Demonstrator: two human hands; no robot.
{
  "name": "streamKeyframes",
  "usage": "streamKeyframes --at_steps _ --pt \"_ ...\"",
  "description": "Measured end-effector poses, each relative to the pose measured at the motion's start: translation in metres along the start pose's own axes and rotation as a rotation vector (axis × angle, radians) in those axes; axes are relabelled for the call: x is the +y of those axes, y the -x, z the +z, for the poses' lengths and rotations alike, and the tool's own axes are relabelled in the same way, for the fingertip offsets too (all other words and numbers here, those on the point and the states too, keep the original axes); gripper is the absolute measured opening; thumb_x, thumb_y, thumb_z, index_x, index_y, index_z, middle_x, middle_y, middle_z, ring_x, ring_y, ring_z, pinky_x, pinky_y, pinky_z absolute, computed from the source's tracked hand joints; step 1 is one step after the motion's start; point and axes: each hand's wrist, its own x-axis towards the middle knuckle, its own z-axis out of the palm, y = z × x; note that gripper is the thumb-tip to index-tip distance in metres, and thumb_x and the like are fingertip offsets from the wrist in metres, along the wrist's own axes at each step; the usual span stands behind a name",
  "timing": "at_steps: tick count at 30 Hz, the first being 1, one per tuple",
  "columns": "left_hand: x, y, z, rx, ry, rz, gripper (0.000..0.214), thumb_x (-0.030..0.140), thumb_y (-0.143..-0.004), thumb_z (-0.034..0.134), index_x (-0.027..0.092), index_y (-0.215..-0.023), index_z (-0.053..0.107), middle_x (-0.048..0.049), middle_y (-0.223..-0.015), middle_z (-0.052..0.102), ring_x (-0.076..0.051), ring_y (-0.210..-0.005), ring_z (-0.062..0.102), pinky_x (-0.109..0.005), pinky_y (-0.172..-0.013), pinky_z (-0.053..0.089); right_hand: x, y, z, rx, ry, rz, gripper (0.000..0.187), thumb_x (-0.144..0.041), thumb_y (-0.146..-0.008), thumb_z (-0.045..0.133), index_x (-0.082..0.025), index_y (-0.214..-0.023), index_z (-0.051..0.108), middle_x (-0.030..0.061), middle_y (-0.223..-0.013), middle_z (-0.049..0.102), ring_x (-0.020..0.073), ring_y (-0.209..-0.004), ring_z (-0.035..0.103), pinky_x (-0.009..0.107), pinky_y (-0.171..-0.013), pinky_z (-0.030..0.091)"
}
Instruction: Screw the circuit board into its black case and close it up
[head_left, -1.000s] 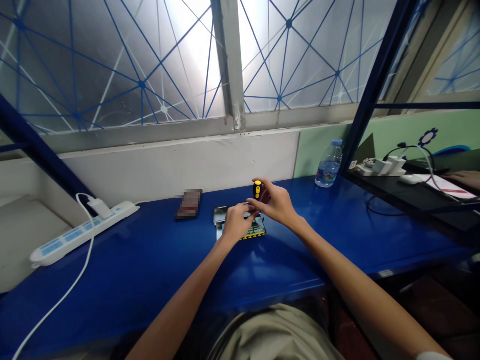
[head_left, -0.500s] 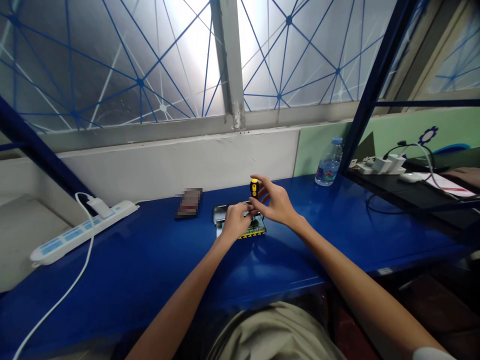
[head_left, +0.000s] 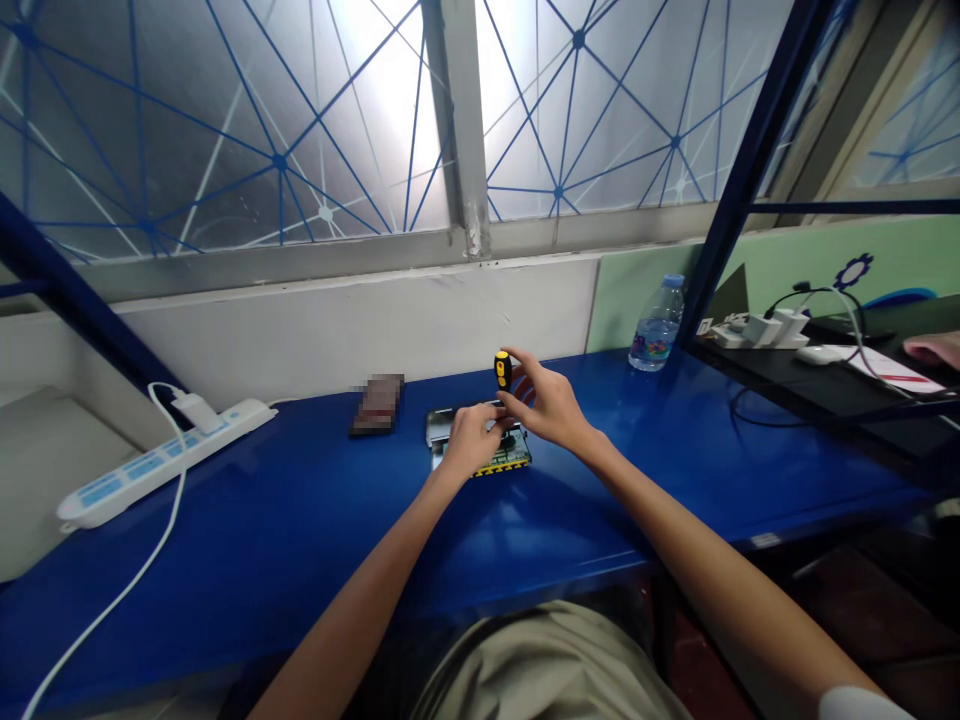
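Observation:
My right hand (head_left: 551, 405) grips a screwdriver by its black and yellow handle (head_left: 502, 370), which stands nearly upright. Its lower shaft is hidden behind my fingers. Beneath both hands, an opened device (head_left: 510, 450) lies on the blue table, with a green circuit board, a row of yellow parts along the near edge and a silver metal casing (head_left: 439, 428). My left hand (head_left: 472, 437) rests over the left part of this device. Its fingers are bent together near the screwdriver's lower end, and what lies between them is hidden.
A pixelated dark flat object (head_left: 377, 405) lies to the left. At far left, a white power strip (head_left: 169, 465) trails a white cable (head_left: 169, 535). A water bottle (head_left: 658, 325) stands by a blue frame post at right. A neighbouring black desk (head_left: 765, 375) carries plugs and cables.
The screwdriver handle has shifted slightly left and leans a little differently, with my right hand following it. My left hand has barely moved.

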Motion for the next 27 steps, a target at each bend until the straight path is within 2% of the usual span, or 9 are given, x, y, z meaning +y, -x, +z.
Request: streamKeyframes --at_steps 8,18,23,27 --pt "0.0022 -0.0008 0.0009 -0.018 -0.026 -0.03 0.021 0.015 -0.087 0.063 0.021 -0.094 0.082 -0.0082 -0.097 0.08 -0.025 -0.093 0.074 -0.031 -0.083 0.052 0.003 -0.0008 0.0009 0.018 -0.016 0.013 0.058 -0.029 -0.087 0.062 -0.024 -0.142 0.045 0.0036 -0.097 0.071 0.0141 -0.065 0.064 0.027 -0.062 0.047" --pt "0.0051 -0.001 0.0013 -0.048 -0.057 -0.061 0.021 0.014 -0.087 0.062 0.022 -0.092 0.081 -0.0074 -0.094 0.08 -0.026 -0.095 0.074 -0.031 -0.083 0.052 0.0052 -0.0018 0.0027 0.048 -0.016 0.037 0.05 -0.031 -0.085 0.064 -0.022 -0.133 0.054 0.0029 -0.093 0.072 0.0119 -0.058 0.06 0.026 -0.057 0.042" --pt "0.0028 0.0016 0.0033 0.008 -0.103 -0.043 0.015 0.022 -0.088 0.067 0.021 -0.093 0.08 -0.0084 -0.098 0.08 -0.028 -0.096 0.073 -0.035 -0.086 0.053 0.0066 -0.002 0.0032 0.061 -0.076 0.038 0.047 -0.033 -0.084 0.065 -0.021 -0.129 0.056 0.0039 -0.093 0.072 0.0145 -0.064 0.064 0.028 -0.06 0.048" --pt "0.001 0.0034 0.0016 0.07 -0.076 0.033 0.018 0.025 -0.086 0.071 0.02 -0.102 0.078 -0.0079 -0.104 0.078 -0.026 -0.1 0.072 -0.036 -0.093 0.053 0.008 -0.0054 -0.0018 0.15 -0.1 0.075 0.045 -0.037 -0.083 0.065 -0.02 -0.125 0.059 0.0057 -0.091 0.073 0.018 -0.069 0.068 0.03 -0.061 0.051"
